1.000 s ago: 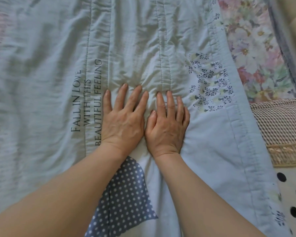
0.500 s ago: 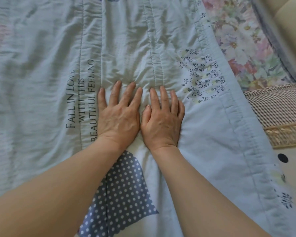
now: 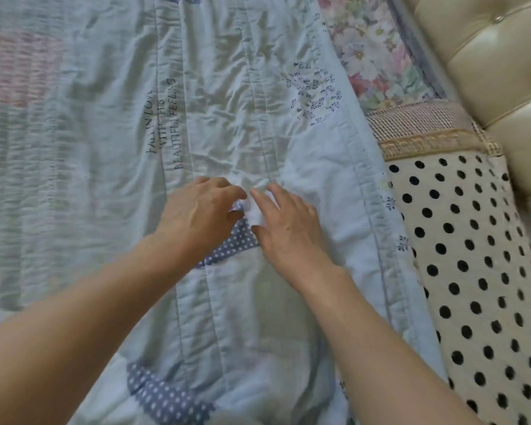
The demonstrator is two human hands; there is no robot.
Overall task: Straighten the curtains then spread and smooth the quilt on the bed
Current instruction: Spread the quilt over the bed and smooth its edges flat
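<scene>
While both hands meet on the quilt, this much shows.
Left hand (image 3: 201, 207): fingers curled, pinching a small fold of quilt (image 3: 246, 118).
Right hand (image 3: 288, 228): fingers loosely spread, tips at the same fold, hold unclear.
Quilt: spread wrinkled beneath and beyond both hands.
Pillow (image 3: 472, 256): right of the hands, polka-dotted.
Headboard (image 3: 497, 72): farther right, tufted.
</scene>
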